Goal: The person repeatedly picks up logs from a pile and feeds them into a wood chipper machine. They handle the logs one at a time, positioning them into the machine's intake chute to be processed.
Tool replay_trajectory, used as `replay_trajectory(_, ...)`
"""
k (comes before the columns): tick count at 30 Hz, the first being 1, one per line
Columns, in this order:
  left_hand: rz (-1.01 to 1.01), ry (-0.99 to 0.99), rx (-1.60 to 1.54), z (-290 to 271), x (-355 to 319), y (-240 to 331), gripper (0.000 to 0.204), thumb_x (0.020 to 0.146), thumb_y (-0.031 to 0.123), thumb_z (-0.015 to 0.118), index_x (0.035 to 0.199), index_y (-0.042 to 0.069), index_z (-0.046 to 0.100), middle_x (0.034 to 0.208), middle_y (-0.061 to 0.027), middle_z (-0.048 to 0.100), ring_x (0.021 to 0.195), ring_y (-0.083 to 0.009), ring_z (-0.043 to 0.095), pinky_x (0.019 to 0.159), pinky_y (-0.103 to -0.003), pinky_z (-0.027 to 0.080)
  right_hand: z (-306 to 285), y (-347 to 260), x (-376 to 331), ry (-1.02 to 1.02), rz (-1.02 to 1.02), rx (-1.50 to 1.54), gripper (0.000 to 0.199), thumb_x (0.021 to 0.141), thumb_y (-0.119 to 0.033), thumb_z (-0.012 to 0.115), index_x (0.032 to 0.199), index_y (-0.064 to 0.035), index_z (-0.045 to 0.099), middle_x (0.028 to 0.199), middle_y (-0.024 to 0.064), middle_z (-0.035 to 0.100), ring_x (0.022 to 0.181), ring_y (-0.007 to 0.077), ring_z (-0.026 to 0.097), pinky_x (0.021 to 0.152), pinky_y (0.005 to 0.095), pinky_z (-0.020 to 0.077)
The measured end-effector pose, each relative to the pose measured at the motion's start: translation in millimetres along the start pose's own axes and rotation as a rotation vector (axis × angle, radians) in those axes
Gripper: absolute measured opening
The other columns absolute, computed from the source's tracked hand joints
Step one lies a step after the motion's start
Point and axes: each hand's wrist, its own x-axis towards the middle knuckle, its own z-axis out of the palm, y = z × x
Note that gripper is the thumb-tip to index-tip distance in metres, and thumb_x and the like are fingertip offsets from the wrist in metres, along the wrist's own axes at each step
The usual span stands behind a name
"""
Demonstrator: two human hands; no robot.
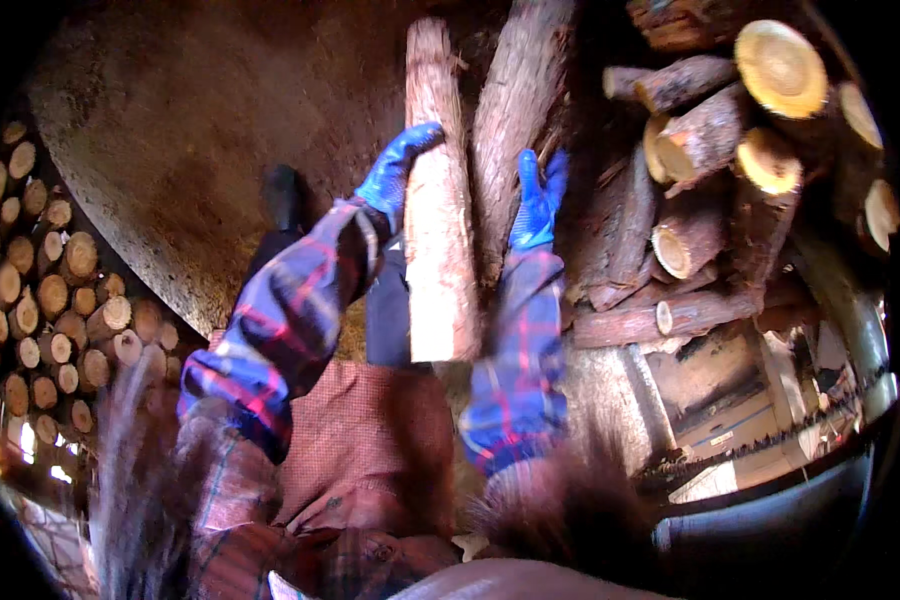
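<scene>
A pale, bark-stripped log [440, 240] stretches lengthwise in front of me, its cut end towards my body. My left hand [395, 170], in a blue glove, grips the log's left side, with a digit lying over the top. Just right of it lies a thicker log [515, 110] with greyish-brown bark, running away from me. My right hand [538, 205], also blue-gloved, is beside this second log with thumb and fingers apart. Whether it touches the bark I cannot tell.
A heap of cut logs [690, 235] with yellowish ends rises on the right. Stacked round logs [55, 300] line the left side. Brown floor [210, 110] spreads ahead. At the lower right are cardboard [735, 435] and a bluish edge [770, 515].
</scene>
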Motion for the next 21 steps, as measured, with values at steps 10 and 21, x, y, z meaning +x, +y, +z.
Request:
replay_trajectory(10,-0.085,0.124,0.033,17,-158,19,0.053,0.074,0.049,0.066,0.097,0.001,0.064,0.083,-0.0157,0.067,0.069,-0.0259,0.063,0.070,-0.039,0.052,8,-52,-111,-0.350,0.568,0.085,0.044,0.081,-0.028,0.072,0.117,-0.0063,0.061,0.113,0.0032,0.061,0.098,0.0141,0.058,0.090,0.0307,0.0462)
replay_trajectory(21,-0.035,0.086,0.038,-23,-400,-64,0.050,0.076,0.044,0.064,0.106,0.004,0.061,0.085,-0.0148,0.066,0.071,-0.0293,0.063,0.068,-0.043,0.054,-40,-104,-327,-0.722,1.024,0.435,0.051,0.090,-0.028,0.060,0.133,-0.0051,0.045,0.128,0.0030,0.052,0.112,0.0141,0.052,0.099,0.0317,0.0404)
